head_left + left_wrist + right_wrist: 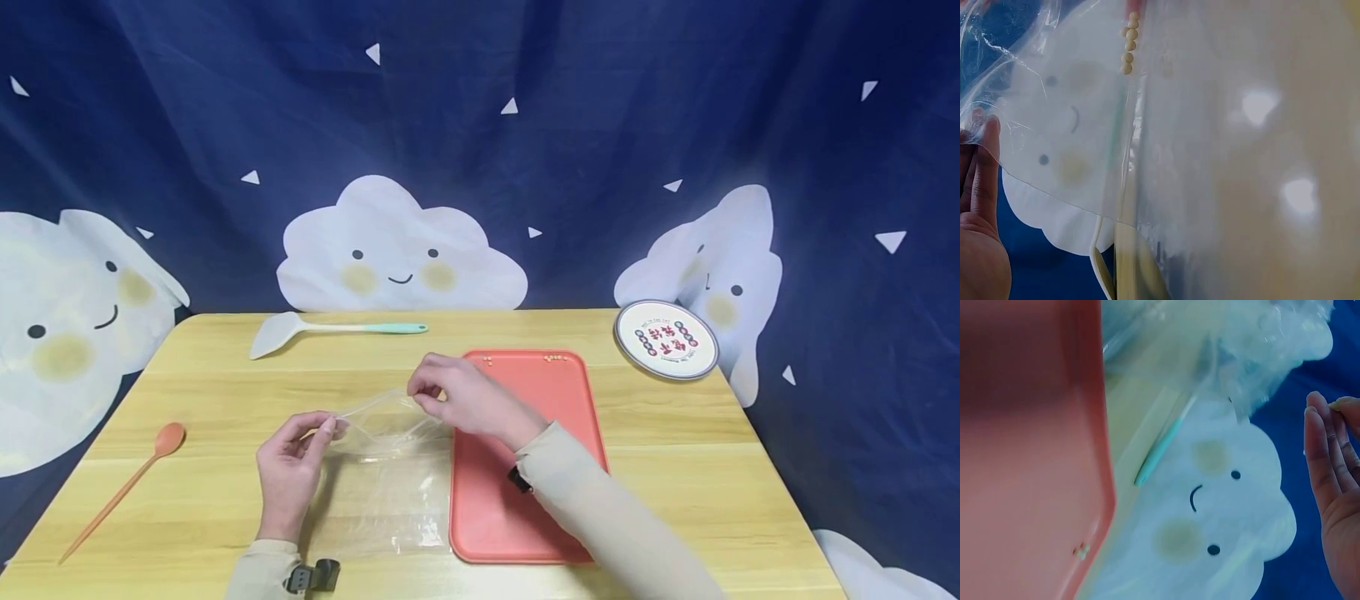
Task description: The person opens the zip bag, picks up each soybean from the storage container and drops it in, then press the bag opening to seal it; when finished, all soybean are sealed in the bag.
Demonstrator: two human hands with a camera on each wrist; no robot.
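Observation:
A clear plastic zip bag (386, 500) lies left of the tray, its open mouth raised. My left hand (288, 467) pinches the left edge of that mouth between thumb and fingers. Over the far right side of the bag is my right hand (480, 404), fingers curled. In the right wrist view its thumb and fingertips pinch a small pale-yellow bean (1335, 406), partly hidden. More soybeans (555, 358) sit along the far edge of the red tray (525, 533), in two small groups. Several of these beans (1130, 45) show through the bag in the left wrist view.
A spatula (337, 327) with a turquoise handle lies at the table's back edge. An orange spoon (127, 483) is at the left. The round plate (666, 340) stands at the back right corner. Behind the table hangs a blue curtain (450, 100) with clouds.

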